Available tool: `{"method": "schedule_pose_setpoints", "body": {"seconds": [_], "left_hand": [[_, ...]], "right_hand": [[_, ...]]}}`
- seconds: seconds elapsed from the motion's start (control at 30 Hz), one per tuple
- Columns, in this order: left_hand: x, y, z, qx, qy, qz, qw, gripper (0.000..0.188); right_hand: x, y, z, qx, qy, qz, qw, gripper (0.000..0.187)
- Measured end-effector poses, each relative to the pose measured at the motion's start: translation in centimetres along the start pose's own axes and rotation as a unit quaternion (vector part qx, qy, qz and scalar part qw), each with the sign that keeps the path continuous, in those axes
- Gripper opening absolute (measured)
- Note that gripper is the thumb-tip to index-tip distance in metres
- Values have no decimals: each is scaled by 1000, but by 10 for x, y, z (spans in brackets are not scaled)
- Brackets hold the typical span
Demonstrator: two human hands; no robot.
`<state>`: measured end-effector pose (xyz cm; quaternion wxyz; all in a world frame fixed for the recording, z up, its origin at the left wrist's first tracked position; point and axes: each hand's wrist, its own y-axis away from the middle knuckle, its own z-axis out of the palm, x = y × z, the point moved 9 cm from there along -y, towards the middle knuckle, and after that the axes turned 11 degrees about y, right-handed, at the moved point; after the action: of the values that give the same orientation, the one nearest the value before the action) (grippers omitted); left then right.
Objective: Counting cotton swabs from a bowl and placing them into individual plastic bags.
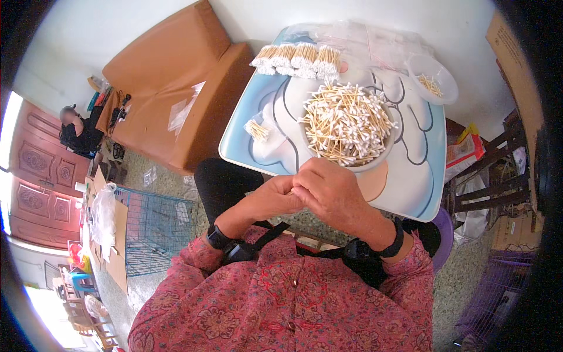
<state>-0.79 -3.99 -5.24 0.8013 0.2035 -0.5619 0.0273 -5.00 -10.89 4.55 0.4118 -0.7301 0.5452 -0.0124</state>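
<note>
By bowl (383, 158), 2 curled hands (273, 196) (328, 189), pressed together

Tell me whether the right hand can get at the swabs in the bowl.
Probably yes: the right hand is close to the bowl, and nothing covers the heaped swabs, though it currently meets the left hand.

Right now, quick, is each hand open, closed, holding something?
Left hand: curled closed; can't tell if holding anything.
Right hand: closed against the left; anything held is hidden.
</note>
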Motion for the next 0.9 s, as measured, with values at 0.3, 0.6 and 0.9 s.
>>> {"method": "schedule_pose_setpoints", "body": {"seconds": [0.3,0.6,0.9], "left_hand": [[-12,29,-5,-20,64,-52,996,28],[-12,55,-33,82,106,28,991,28],[-30,64,-48,118,250,102,956,27]], "right_hand": [[-2,12,34,-84,-123,69,986,13],[-13,33,46,-22,-156,202,967,9],[-48,21,56,-10,-48,188,981,10]]}}
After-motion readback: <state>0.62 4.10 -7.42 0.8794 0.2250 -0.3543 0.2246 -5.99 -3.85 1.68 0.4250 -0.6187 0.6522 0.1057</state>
